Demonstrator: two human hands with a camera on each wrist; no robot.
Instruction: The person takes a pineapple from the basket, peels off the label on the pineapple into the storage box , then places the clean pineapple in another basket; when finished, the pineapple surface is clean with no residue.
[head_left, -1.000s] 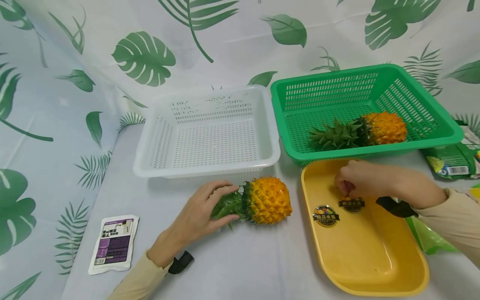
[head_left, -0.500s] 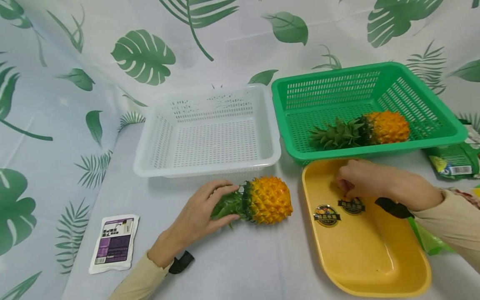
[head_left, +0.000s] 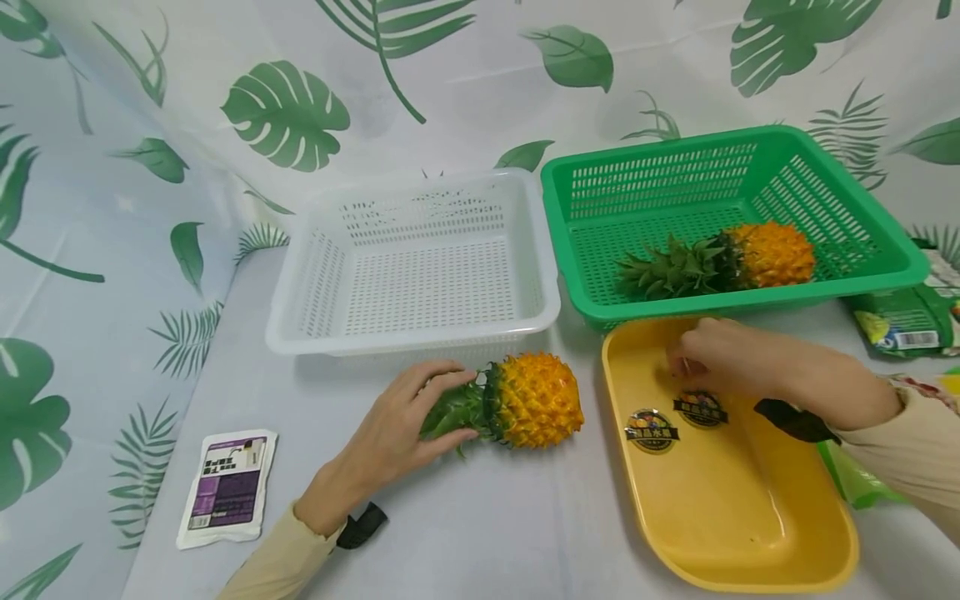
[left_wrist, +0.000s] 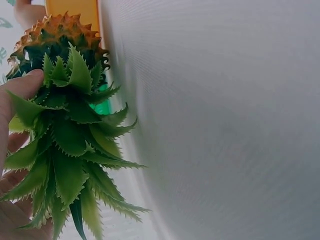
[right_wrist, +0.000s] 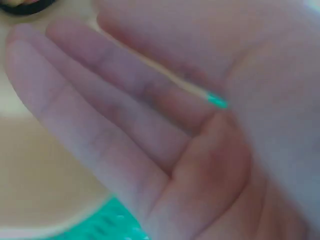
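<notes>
A toy-like orange pineapple (head_left: 536, 400) lies on its side on the table, its green crown to the left. My left hand (head_left: 408, 417) holds that crown, the thumb on one side and the fingers on the other; the left wrist view shows the leaves (left_wrist: 70, 135) close up. Inside the yellow basin (head_left: 720, 492), my right hand (head_left: 727, 358) reaches down just above a round black label (head_left: 701, 408). A second black label (head_left: 652, 432) is beside it. In the right wrist view the fingers (right_wrist: 95, 135) look fairly straight and the palm is bare; the thumb tip is hidden.
A white basket (head_left: 412, 337) stands behind my left hand. The green basket (head_left: 750, 296) beside it contains another pineapple (head_left: 772, 254). A white and purple packet (head_left: 227, 487) lies at left. Green packages (head_left: 900, 321) sit at the right, one partly under the green basket.
My right hand has shifted slightly above the label in the basin, and its fingertips have lifted a little off it. The left hand and the pineapple stay put.
</notes>
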